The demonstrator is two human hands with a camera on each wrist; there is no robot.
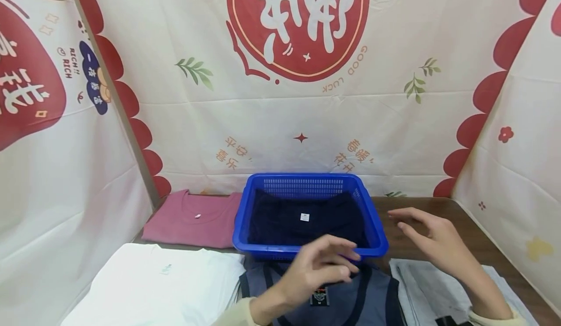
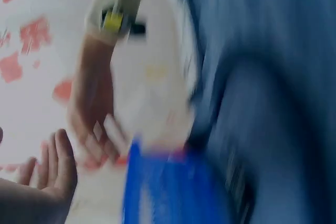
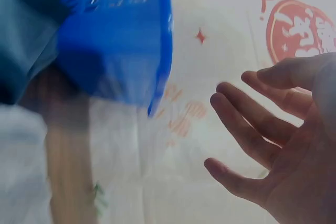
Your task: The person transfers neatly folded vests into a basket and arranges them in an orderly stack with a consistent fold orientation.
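A blue plastic basket (image 1: 381, 233) stands at the back of the table with a folded dark navy garment (image 1: 280, 219) inside, a small white tag on it. In the head view my left hand (image 1: 319, 267) hovers at the basket's front rim, fingers loosely bent and holding nothing. Below it lies a folded blue-grey garment (image 1: 342, 304) with dark trim and a black label. To the right of the basket my right hand (image 1: 434, 238) hangs in the air, fingers spread and empty. The right wrist view shows the same hand (image 3: 278, 124) beside the basket (image 3: 121, 56).
A pink folded shirt (image 1: 193, 221) lies left of the basket, with a stack of white shirts (image 1: 166, 287) in front of it. Grey folded clothes (image 1: 431, 287) lie at the right on the brown table (image 1: 412, 206). Printed cloth walls (image 1: 280, 121) enclose the back and sides.
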